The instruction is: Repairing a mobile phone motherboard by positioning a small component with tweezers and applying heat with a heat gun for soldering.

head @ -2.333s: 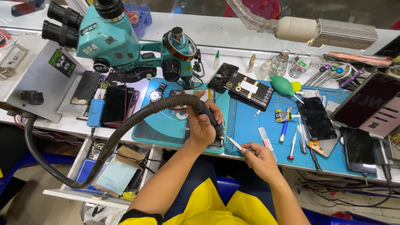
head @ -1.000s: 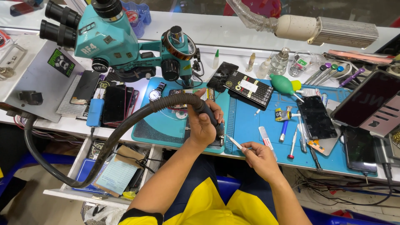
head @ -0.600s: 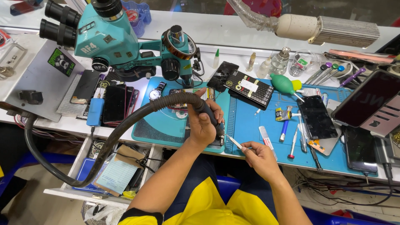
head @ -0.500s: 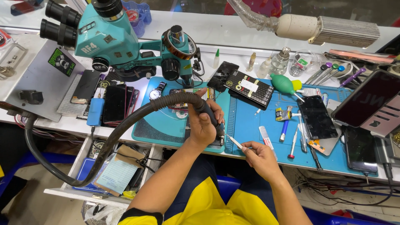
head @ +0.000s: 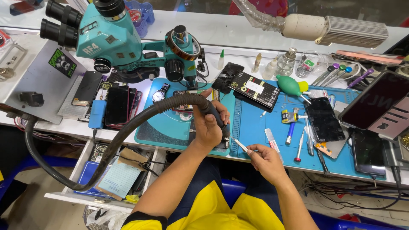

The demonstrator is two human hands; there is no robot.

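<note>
My left hand (head: 208,123) grips the black handle of a hot-air tool (head: 214,116), whose thick black hose (head: 123,134) loops down to the left and off the bench. The nozzle points at a small dark phone part (head: 221,144) lying at the front edge of the teal work mat (head: 164,127). My right hand (head: 266,162) pinches metal tweezers (head: 240,145), their tips angled toward that same part, just right of the handle. An opened phone (head: 187,94) lies on the mat under the microscope.
A teal stereo microscope (head: 110,38) stands at the back left. Several phones (head: 117,104) lie left of the mat. A blue mat (head: 255,127) holds screwdrivers (head: 300,142), a black phone (head: 324,119), a green blower (head: 287,83). A tilted dark screen (head: 379,102) sits right. An open drawer (head: 115,179) projects below.
Almost nothing has moved. Both hands stay in place over the small part, with only slight shifts of the hose and tweezers.
</note>
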